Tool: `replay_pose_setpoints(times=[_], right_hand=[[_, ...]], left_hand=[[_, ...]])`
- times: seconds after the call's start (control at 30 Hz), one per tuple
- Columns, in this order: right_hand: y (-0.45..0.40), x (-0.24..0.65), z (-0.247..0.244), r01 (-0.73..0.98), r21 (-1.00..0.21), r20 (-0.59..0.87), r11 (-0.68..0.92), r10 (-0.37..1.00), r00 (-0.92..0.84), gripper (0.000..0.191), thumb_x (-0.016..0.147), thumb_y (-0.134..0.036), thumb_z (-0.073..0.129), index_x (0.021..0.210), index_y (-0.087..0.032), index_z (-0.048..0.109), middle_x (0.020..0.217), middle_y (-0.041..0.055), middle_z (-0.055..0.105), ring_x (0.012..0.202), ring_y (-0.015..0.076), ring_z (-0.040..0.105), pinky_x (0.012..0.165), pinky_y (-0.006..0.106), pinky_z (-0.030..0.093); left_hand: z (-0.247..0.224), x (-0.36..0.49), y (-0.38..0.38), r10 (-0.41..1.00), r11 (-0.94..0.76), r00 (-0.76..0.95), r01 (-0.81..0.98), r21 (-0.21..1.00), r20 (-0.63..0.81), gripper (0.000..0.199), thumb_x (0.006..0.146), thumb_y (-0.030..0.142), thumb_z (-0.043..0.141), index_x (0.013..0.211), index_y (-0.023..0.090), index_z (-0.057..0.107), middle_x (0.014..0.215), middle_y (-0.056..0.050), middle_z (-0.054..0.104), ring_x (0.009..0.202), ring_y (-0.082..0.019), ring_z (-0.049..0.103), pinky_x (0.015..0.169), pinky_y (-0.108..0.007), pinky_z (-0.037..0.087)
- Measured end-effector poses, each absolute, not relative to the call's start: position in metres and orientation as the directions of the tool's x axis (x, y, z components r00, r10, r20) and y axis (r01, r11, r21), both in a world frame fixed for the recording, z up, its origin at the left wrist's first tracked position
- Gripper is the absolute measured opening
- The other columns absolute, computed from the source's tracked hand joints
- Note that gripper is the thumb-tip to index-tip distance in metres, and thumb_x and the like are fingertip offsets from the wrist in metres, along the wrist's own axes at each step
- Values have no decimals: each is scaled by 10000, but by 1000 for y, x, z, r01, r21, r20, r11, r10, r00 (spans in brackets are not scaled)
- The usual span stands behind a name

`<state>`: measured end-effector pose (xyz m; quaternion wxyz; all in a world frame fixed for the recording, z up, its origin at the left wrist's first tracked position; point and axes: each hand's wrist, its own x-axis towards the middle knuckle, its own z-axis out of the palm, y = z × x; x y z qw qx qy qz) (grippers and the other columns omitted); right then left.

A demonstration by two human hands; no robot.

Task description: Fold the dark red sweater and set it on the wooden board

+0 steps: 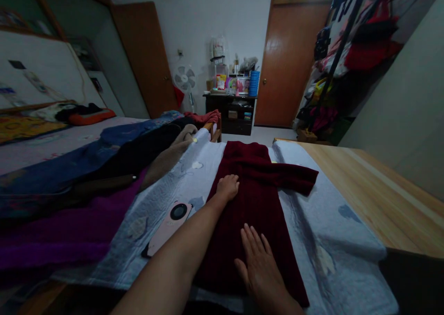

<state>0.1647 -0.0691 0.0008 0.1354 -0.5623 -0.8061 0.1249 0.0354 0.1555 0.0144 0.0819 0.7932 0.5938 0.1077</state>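
Observation:
A dark red knitted garment (256, 204), which looks like a long sweater, lies on a pale blue patterned cloth. One sleeve (294, 174) sticks out to the right, and the other side appears folded in. My left hand (228, 187) is at the garment's left edge, its fingers curled down on the fabric. Closer to me, my right hand (258, 259) rests flat on the lower part, fingers stretched out. To the left of the garment lies a pink phone (169, 227) with a round black camera ring, partly behind my left forearm.
The pale blue cloth (333, 222) covers part of a wooden board (367, 176) on the right. On the left, a purple cloth (76, 218) and several other garments are spread on a bed. At the back are a dark cabinet (239, 116), a fan (185, 79) and hanging clothes (367, 51).

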Motion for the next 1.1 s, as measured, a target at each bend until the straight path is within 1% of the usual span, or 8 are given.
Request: replay_pose_setpoints(times=[0.1,0.27,0.43,0.5,0.67,0.83,0.97,1.1], right_hand=[[-67,168,-4,860,-381,86,339,939,-332,647,893,-442,475,1478,-218,314,1537,64,228,1396,324,271,1122,521,258],[-52,181,23,826,-474,-3,305,937,-348,633,823,-433,575,1405,-224,439,1473,87,407,1310,321,410,1065,452,349],[-7,206,69,711,-648,-95,274,897,-432,250,824,-282,535,1044,-225,640,1064,59,663,943,208,612,833,306,474],[21,222,77,722,-641,-52,263,923,-382,257,838,-296,513,1055,-224,631,1030,56,663,930,205,608,840,318,464],[99,276,71,886,-425,198,185,974,-109,305,818,-287,504,1052,-152,646,1149,140,608,1064,261,552,949,390,406],[146,332,67,963,-209,404,-172,881,245,459,799,-266,518,1223,-97,564,1343,202,475,1245,330,410,1014,461,328],[156,356,70,941,-67,342,-332,878,335,533,792,-234,508,1306,-95,483,1396,185,444,1310,354,331,1035,532,250],[157,368,81,936,34,141,-350,929,342,330,794,-153,435,1047,-163,647,1097,135,656,1084,328,546,961,575,267]], left_hand=[[15,39,168,965,-255,230,936,243,125,363,941,339,386,1243,196,528,1203,-118,582,1136,-251,510,995,-401,378],[5,41,179,968,-201,158,954,221,197,528,928,349,397,1413,143,362,1289,-161,515,1203,-302,444,1014,-445,342],[-10,39,187,949,-231,181,956,181,257,533,910,344,410,1416,177,385,1504,-117,331,1369,-293,279,1125,-448,189],[-15,38,191,946,-267,221,946,183,235,547,910,334,398,1427,161,365,1539,-108,280,1407,-274,224,1141,-431,160],[-17,34,200,955,-273,234,933,233,183,556,903,347,409,1416,138,362,1518,-143,316,1384,-279,284,1113,-433,221],[-8,31,217,950,-282,226,918,279,216,465,898,331,436,1331,161,453,1388,-127,483,1265,-264,437,1043,-391,336],[-7,33,233,952,-245,170,921,302,252,505,922,286,389,1394,106,374,1397,-166,456,1293,-273,407,1066,-395,317],[-16,36,239,950,-277,180,862,425,254,581,896,230,419,1453,119,294,1532,-133,288,1413,-260,225,1149,-408,172]])
